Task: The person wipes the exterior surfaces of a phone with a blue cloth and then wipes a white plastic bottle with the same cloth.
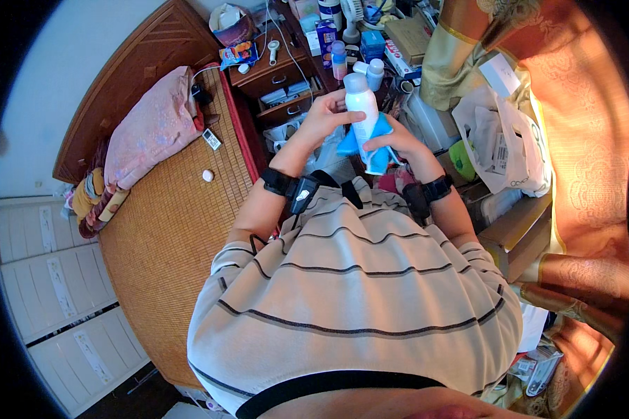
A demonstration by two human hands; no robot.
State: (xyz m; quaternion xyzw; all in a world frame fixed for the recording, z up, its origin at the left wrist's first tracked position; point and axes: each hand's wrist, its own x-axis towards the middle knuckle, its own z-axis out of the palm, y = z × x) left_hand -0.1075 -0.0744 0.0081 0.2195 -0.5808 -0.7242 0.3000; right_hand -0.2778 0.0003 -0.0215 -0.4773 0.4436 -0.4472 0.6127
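Note:
A white spray can [360, 100] with a pale grey cap is held between both hands in front of my chest, cap end away from me. My left hand [331, 112] grips it from the left near its upper part, thumb across the front. A blue cloth [380, 144] wraps the can's lower part, and my right hand [390, 137] presses it there, thumb on the front. Most fingers of my right hand are hidden behind the cloth and can.
A cluttered dark desk with a pink-and-blue bottle [338, 60], white bottle [375, 74] and cardboard box [408, 39] lies beyond my hands. A bed [173, 235] is at left, a wooden nightstand [267, 76] beside it. At right are a white bag [508, 141] and orange curtain [582, 105].

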